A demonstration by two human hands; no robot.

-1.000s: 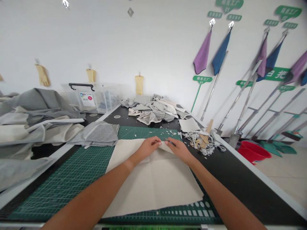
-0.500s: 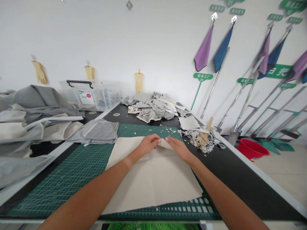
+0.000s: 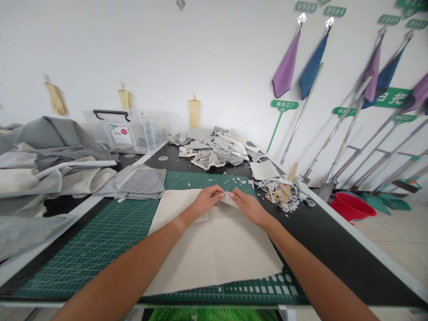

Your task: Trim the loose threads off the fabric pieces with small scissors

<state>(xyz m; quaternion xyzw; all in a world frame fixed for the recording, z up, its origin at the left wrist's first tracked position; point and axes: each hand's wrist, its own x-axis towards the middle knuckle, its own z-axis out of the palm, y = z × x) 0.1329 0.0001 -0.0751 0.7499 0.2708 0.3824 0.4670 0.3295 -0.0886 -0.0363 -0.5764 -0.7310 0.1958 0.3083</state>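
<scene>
A cream fabric sheet (image 3: pixel 214 254) lies flat on the green cutting mat (image 3: pixel 90 249), with its far edge lifted and folded a little between my hands. My left hand (image 3: pixel 210 198) pinches that edge left of its middle. Close by on the right, my right hand (image 3: pixel 244 203) grips the same edge with fingers pressed together. A small pale bit shows between the two sets of fingertips, too small to make out. Creases run across the middle of the sheet.
Shredded grey scraps and scissors with gold handles (image 3: pixel 276 195) lie at the right. Behind is a heap of grey cloth (image 3: pixel 217 149). Cloth piles (image 3: pixel 60 165) and a clear plastic box (image 3: pixel 123 133) stand left. A red bucket (image 3: pixel 352 207) is on the floor beyond the table.
The fingertips of both hands have shifted slightly at the lifted edge, and a small pale bit now shows between them. The view has tilted slightly; the sheet stays in place.
</scene>
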